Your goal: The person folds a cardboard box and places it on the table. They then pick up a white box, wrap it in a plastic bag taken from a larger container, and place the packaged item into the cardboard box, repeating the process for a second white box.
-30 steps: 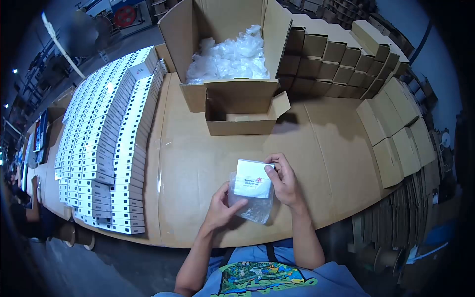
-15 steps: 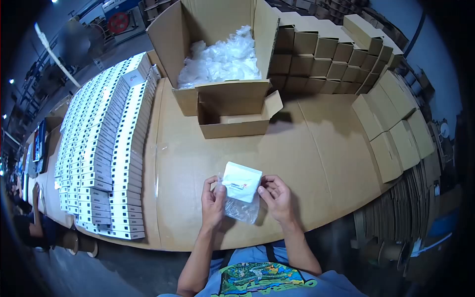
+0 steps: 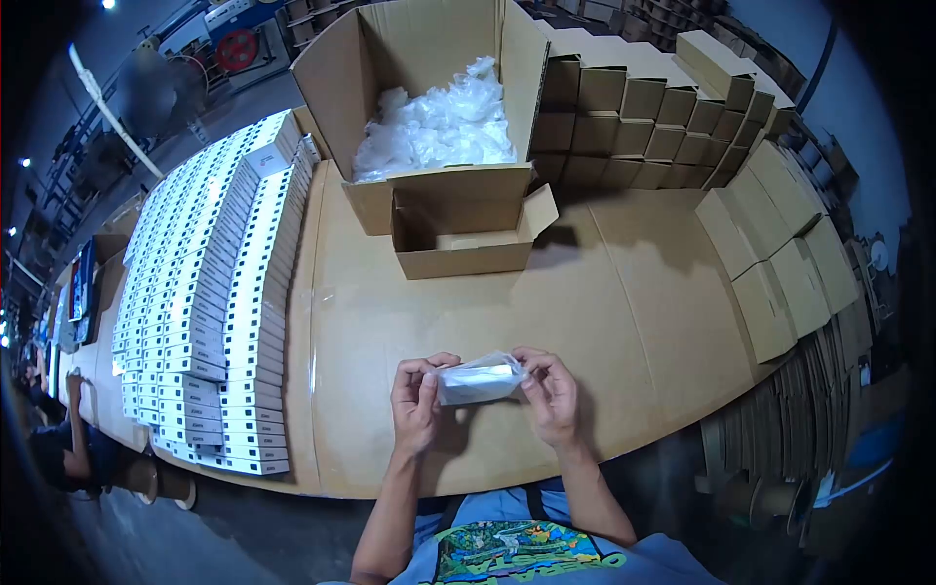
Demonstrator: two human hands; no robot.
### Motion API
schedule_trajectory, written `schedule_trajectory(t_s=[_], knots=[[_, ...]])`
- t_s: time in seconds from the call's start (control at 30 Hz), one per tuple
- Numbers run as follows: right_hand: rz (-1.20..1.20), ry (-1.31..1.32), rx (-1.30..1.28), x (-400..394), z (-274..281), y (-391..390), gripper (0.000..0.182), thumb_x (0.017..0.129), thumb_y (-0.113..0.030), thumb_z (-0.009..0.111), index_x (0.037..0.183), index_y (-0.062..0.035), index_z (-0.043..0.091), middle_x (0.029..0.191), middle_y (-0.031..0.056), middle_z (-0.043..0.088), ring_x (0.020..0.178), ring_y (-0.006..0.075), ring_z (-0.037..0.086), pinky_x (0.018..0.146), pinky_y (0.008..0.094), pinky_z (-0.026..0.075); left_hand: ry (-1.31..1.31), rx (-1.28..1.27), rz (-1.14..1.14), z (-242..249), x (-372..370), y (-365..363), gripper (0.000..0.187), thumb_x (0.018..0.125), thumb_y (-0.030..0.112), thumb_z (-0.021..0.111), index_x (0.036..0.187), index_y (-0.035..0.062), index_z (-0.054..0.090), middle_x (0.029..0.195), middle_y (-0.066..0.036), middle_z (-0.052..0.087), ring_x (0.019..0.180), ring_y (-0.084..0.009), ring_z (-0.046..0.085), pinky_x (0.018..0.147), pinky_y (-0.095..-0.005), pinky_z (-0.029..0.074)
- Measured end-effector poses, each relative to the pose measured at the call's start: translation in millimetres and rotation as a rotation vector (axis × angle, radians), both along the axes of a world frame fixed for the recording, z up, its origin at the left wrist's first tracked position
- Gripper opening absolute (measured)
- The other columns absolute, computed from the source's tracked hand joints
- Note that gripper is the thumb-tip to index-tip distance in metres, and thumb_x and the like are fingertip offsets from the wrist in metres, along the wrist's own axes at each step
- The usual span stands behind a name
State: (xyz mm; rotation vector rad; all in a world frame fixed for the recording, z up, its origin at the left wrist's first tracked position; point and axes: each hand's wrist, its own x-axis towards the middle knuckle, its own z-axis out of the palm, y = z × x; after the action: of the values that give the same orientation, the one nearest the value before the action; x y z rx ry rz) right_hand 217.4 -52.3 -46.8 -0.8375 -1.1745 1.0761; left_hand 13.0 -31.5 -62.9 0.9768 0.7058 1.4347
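Observation:
Between my two hands, above the cardboard-covered table (image 3: 390, 322), is a white packet (image 3: 480, 381) wrapped in clear plastic. My left hand (image 3: 417, 400) pinches its left end, thumb in front. The right end is gripped by the fingers and thumb of my right hand (image 3: 551, 398). The packet lies lengthwise from hand to hand, with loose plastic along its top edge. Beyond it stands a small open cardboard box (image 3: 463, 261), its right flap folded out. Behind that, a large open carton (image 3: 409, 44) holds a heap of clear plastic bags (image 3: 434, 127).
Rows of small white boxes (image 3: 200, 292) are stacked at the left. Brown cartons (image 3: 624, 136) are piled at the back right, with more cartons (image 3: 770, 292) along the right edge. Flattened cardboard (image 3: 780, 419) stands below them. At the far left another person's arm (image 3: 76, 429) shows.
The packet has turned from a flat, upright square with plastic hanging below it to a narrow shape held lengthwise. Both hands now grip its ends. The camera view has shifted slightly.

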Motion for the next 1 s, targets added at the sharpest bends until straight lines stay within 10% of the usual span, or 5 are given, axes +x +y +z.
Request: schedule_trajectory(t_s=[0.3, 0.43, 0.8, 1.0], knots=[[0.086, 0.112, -0.262, -16.9, -7.9, 1.3, 0.040, 0.099, -0.008, 0.068, 0.135, -0.0024, 0.053, 0.120, 0.0059, 0.064, 0.112, 0.0138, 0.060, 0.098, 0.0300, 0.050, -0.167, -0.051, -0.037, 17.2, 9.2, 4.2, 0.021, 0.105, 0.013, 0.058, 0.122, 0.0071, 0.049, 0.126, -0.018, 0.060, 0.114, -0.0214, 0.060, 0.096, -0.0321, 0.052], [0.040, 0.159, -0.220, -23.3, -6.1, 0.6, 0.033, 0.100, -0.007, 0.066, 0.131, -0.0031, 0.056, 0.119, 0.0052, 0.064, 0.109, 0.0122, 0.060, 0.096, 0.0289, 0.050, 0.271, 0.036, -0.118, 25.7, 4.2, 4.8, 0.038, 0.102, 0.007, 0.060, 0.138, 0.0050, 0.048, 0.128, -0.013, 0.060, 0.117, -0.0207, 0.060, 0.097, -0.0326, 0.053], [0.046, -0.143, -0.192, -2.5, 7.8, 3.6, 0.016, 0.099, -0.009, 0.066, 0.109, 0.0028, 0.071, 0.121, 0.0106, 0.069, 0.101, 0.0130, 0.063, 0.085, 0.0260, 0.052, 0.182, -0.247, -0.056, 16.6, 3.5, -7.3, 0.021, 0.105, 0.019, 0.061, 0.109, 0.0006, 0.069, 0.102, -0.006, 0.070, 0.095, -0.0122, 0.064, 0.085, -0.0301, 0.055], [-0.208, 0.204, -0.079, -17.2, 25.2, 3.8, 0.009, 0.093, -0.002, 0.070, 0.099, 0.0011, 0.075, 0.119, 0.0137, 0.069, 0.105, 0.0173, 0.064, 0.092, 0.0307, 0.051, 0.089, -0.405, 0.048, 20.5, 10.8, -2.6, 0.026, 0.105, 0.024, 0.059, 0.103, -0.0001, 0.069, 0.099, -0.009, 0.070, 0.089, -0.0182, 0.071, 0.077, -0.0381, 0.065]])
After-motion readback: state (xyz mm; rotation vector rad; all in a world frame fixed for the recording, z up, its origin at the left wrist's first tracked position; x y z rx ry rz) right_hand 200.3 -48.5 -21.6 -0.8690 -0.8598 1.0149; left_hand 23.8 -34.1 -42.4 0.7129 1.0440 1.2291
